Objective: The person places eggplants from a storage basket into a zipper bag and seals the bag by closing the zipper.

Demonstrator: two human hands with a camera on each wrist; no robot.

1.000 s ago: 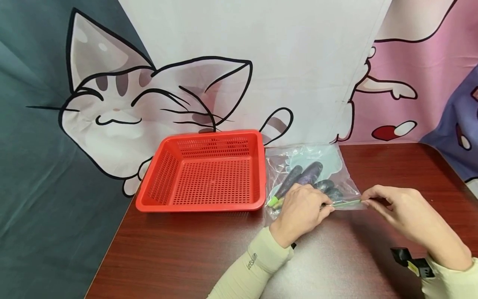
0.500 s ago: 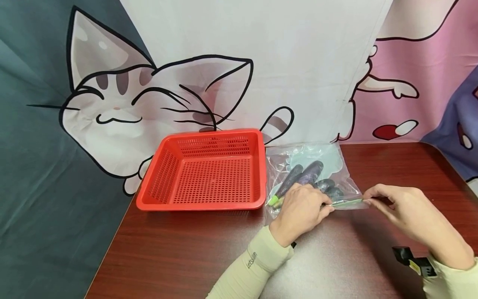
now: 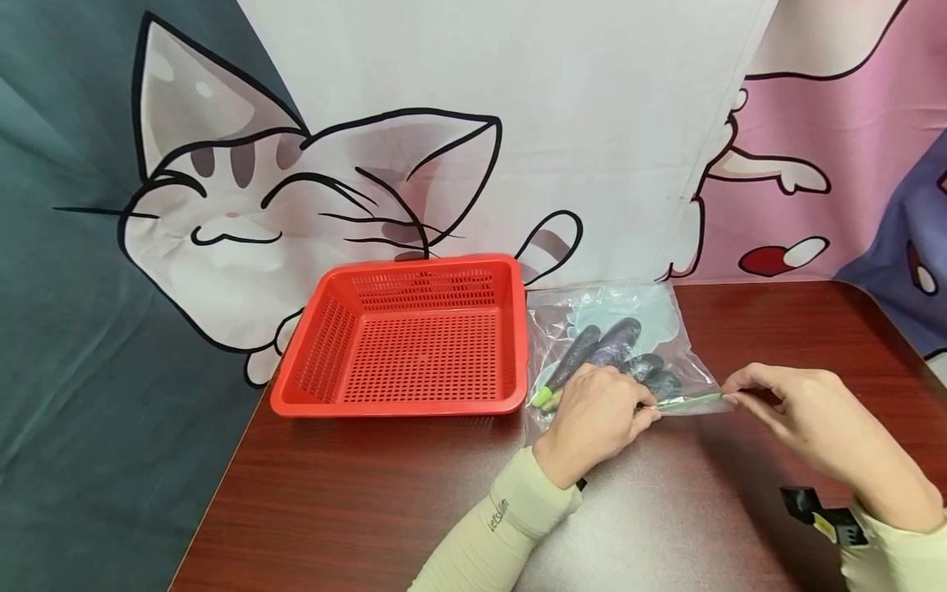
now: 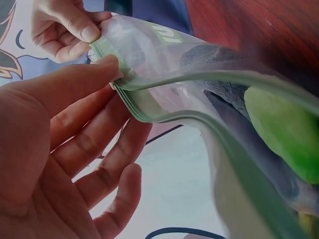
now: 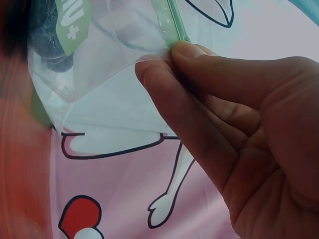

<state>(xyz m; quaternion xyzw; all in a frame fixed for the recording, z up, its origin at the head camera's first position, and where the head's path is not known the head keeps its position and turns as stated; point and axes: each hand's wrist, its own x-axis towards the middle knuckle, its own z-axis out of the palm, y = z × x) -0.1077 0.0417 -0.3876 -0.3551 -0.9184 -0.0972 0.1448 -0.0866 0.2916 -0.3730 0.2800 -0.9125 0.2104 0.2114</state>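
Note:
A clear zip bag (image 3: 551,321) with a green zip strip lies on the table, holding dark purple eggplants (image 3: 616,343) with green stem ends. My left hand (image 3: 595,419) pinches the zip strip between thumb and index finger near its middle. In the left wrist view the zip strip (image 4: 199,115) parts into two green edges on one side of that pinch, and the eggplant's green cap (image 4: 281,132) shows inside. My right hand (image 3: 814,419) pinches the bag's right corner at the end of the strip, as the right wrist view also shows.
A red perforated plastic basket (image 3: 422,409) stands left of the bag, with nothing in it. The dark red wooden table (image 3: 355,477) meets a cartoon-printed cloth (image 3: 629,123) at the back.
The right hand has shifted very slightly to the right, and a little more of the green strip shows between the hands. The left hand stays in place.

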